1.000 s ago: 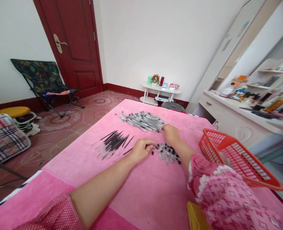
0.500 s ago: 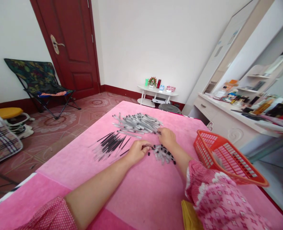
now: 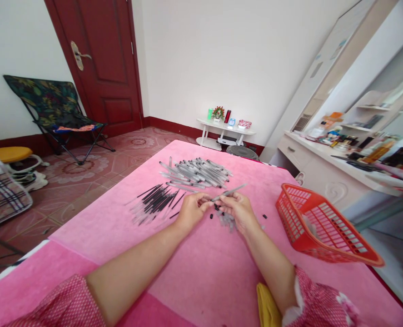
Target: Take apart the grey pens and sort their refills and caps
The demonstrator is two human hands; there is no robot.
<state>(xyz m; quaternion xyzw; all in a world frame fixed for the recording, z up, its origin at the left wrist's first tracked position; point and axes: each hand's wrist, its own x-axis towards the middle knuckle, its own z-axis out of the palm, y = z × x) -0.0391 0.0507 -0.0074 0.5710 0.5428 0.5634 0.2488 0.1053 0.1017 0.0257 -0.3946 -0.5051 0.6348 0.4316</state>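
Observation:
A translucent grey pen barrel (image 3: pixel 237 187) slants between my two hands, its free end pointing up to the right. My right hand (image 3: pixel 241 210) grips it with thumb and fingers. At its other end the fingers of my left hand (image 3: pixel 193 208) are pinched together; what they hold is too small to make out. Just below lies a small pile of clear pen caps (image 3: pixel 226 221) with black parts, half hidden by my right hand. Beyond my hands is a heap of grey pen barrels (image 3: pixel 197 172). Black ink refills (image 3: pixel 157 200) are spread left of my left hand.
An orange-red plastic basket (image 3: pixel 324 227) stands on the right of the pink-covered table (image 3: pixel 194 281). A folded yellow cloth (image 3: pixel 268 306) lies near my right forearm. One loose black piece (image 3: pixel 265 216) sits between pile and basket. A dresser (image 3: pixel 324 168) is beyond the basket.
My right hand has drawn back from the barrel heap with a pen barrel and brought it to my left hand. Left fingers stay pinched, now at the barrel's end.

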